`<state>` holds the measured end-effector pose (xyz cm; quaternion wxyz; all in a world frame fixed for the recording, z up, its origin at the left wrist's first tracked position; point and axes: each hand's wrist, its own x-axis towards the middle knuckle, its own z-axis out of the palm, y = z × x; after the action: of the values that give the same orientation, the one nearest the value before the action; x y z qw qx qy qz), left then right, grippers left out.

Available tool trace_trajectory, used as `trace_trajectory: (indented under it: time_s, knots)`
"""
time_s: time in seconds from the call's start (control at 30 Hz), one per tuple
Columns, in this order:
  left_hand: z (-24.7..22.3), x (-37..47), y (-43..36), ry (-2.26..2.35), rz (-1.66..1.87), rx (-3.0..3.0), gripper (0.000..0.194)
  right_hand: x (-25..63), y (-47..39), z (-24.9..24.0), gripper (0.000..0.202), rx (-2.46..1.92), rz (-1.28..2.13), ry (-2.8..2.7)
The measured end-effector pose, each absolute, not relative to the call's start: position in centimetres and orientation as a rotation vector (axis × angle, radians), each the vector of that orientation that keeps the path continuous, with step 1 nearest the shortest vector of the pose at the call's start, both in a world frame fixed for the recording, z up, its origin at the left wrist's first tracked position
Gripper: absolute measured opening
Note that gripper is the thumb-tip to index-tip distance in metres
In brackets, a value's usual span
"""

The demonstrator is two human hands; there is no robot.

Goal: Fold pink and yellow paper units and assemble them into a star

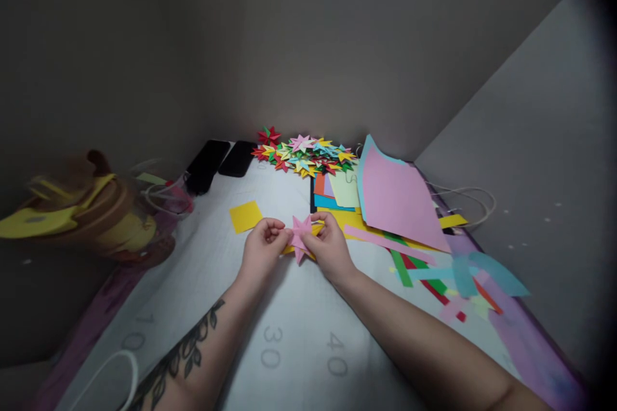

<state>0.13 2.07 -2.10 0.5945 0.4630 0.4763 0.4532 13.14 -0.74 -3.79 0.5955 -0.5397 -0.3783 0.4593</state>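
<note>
Left hand (263, 244): pinching pink star (299, 239) at its left edge
Right hand (335, 252): gripping right side, thumb on front
Pink star: between hands, over counter (202, 295), folded yellow paper (317, 230) behind
Alignment: centre layers, press evenly
Points: likely crease easily; pinch lightly near middle

There are two flat black phones (238, 159), one yellow paper square (245, 216), one pink-and-yellow paper star (301, 239) and many piled multicoloured paper stars (305, 155).

Head-worn view — forward, downward
</note>
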Motion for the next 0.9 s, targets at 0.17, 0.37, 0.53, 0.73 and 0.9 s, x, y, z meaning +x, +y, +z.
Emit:
trace_trajectory:
  time_s: [0.17,0.37,0.53,0.73,0.9]
  knots:
    - [-1.4,-0.3,2.0,1.144,1.048,1.212,0.019,13.3,-0.7,-3.9,0.034,-1.231,1.086,-0.858]
    - [-1.2,-0.9,2.1,1.188,1.033,1.728,0.008,13.4,-0.8,-4.2,0.033,-1.28,1.061,-0.896]
    - [-1.6,-1.1,2.2,1.175,1.029,1.856,0.009,13.3,-1.0,-4.1,0.031,-1.294,1.036,-0.945]
    - [-1.4,-0.9,2.2,1.192,0.987,1.757,0.01,13.3,-1.1,-4.0,0.029,-1.26,1.04,-0.986]
    - [-1.0,-0.7,2.2,1.216,0.957,1.628,0.007,13.2,-1.1,-4.0,0.027,-1.249,1.076,-0.952]
